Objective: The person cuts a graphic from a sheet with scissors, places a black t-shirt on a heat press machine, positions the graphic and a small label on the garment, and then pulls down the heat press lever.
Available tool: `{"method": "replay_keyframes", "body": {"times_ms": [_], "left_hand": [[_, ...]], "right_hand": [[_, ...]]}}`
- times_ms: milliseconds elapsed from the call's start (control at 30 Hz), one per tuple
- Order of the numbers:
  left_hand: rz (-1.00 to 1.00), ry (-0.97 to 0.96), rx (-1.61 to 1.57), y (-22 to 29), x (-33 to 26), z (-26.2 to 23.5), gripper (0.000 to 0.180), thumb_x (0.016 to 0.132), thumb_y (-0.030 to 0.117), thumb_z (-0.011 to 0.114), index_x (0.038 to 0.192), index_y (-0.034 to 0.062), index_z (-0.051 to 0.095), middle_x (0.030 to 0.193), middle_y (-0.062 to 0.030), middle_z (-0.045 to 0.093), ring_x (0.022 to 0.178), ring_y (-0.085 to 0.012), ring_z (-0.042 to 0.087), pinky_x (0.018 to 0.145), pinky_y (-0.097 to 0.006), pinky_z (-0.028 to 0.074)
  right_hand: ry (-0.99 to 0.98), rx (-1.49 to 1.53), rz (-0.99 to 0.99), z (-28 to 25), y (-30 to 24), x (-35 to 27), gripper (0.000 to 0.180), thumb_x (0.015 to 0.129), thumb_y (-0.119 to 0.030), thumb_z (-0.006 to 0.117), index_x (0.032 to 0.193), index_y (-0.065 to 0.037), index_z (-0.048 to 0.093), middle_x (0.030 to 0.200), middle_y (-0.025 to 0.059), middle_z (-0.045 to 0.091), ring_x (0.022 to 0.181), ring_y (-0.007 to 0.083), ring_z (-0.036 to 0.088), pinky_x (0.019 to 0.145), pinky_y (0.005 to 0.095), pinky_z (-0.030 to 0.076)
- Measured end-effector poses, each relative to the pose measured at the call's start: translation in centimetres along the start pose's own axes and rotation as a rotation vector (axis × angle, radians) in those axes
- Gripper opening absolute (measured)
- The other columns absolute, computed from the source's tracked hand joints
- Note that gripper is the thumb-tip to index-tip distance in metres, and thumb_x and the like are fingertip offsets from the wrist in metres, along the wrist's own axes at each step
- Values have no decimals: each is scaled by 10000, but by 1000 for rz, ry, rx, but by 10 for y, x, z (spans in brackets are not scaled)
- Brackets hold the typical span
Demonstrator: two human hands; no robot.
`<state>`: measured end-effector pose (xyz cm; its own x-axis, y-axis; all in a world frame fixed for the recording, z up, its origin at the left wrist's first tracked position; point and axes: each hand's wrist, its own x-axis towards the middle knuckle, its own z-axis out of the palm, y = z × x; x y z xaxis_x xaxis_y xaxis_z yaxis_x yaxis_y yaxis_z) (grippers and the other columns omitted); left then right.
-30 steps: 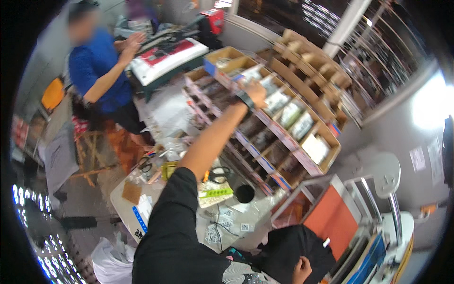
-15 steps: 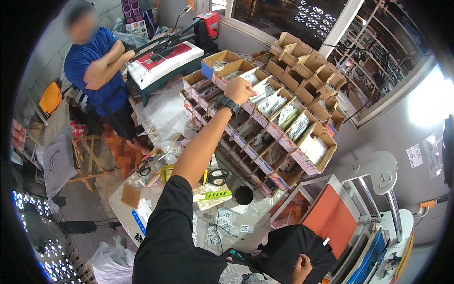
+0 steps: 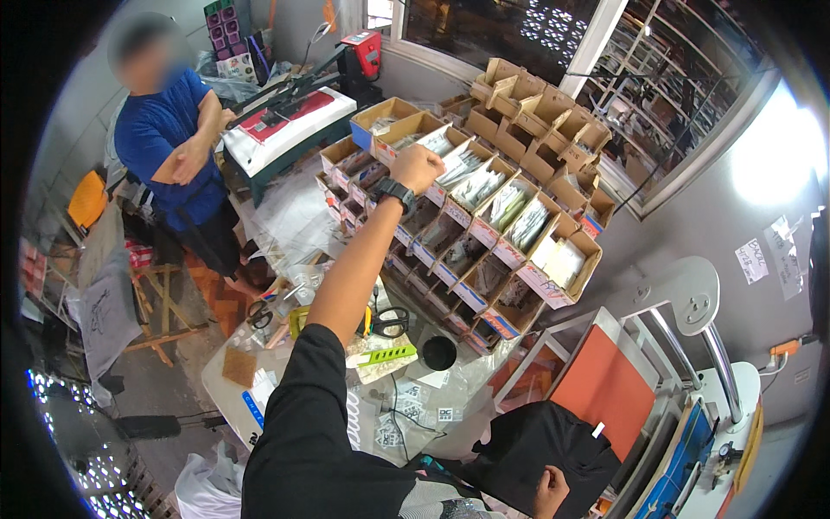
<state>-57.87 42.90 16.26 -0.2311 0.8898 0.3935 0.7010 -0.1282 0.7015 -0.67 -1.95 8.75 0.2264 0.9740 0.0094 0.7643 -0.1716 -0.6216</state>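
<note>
My left hand [image 3: 416, 169], with a dark watch [image 3: 395, 194] on its wrist, is stretched out over the top row of open cardboard boxes [image 3: 484, 227]. Its fingers are curled together beside upright white packets [image 3: 437, 143]; whatever they pinch is hidden. Low in the picture, my right hand [image 3: 551, 492] rests with bent fingers at the near part of a black garment [image 3: 540, 454] that has a small white tag. The fingers look closed on the cloth.
Below my left arm, the cluttered table [image 3: 229, 400] holds black-handled scissors [image 3: 391, 323], a green cutter [image 3: 386, 355] and a black cup [image 3: 438, 353]. An orange-red panel [image 3: 605, 394] leans at right. A person in blue [image 3: 186, 147] stands beside a heat press [image 3: 281, 121].
The whole view has shifted slightly. My left hand stays over the boxes, fingers still curled, and my right hand stays at the garment. The other person's hand has dropped lower across the body.
</note>
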Motion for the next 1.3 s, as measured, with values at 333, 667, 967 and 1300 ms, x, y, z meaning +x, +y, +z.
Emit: {"method": "replay_keyframes", "body": {"times_ms": [333,667,967,1300], "left_hand": [[96,161,195,29,-8,22,124,785,186,704,752,67,713,771,-138,698,784,-333,678,687,-461,527],[83,98,276,28,-10,34,88,837,63,643,858,5,705,796,-217,683,763,-399,679,672,-489,546],[69,-90,43,25,-2,26,126,668,139,841,696,64,744,741,-168,713,721,-317,711,682,-402,573],[90,-139,-71,24,-8,18,273,607,258,923,685,66,745,679,-122,705,651,-250,699,649,-363,549]], "right_hand": [[7,4,-45,1,-3,-12,175,936,-85,631,1046,29,706,976,172,735,880,264,707,817,351,546],[12,37,-51,3,-11,-2,177,936,-91,631,1051,19,709,992,182,731,900,278,705,825,358,544],[-40,18,-34,6,-1,-2,188,941,-99,630,1072,14,704,990,176,730,900,260,704,825,350,546],[-26,13,-48,6,-3,-6,184,935,-101,635,1069,1,709,960,177,729,847,260,701,785,353,547]]}}
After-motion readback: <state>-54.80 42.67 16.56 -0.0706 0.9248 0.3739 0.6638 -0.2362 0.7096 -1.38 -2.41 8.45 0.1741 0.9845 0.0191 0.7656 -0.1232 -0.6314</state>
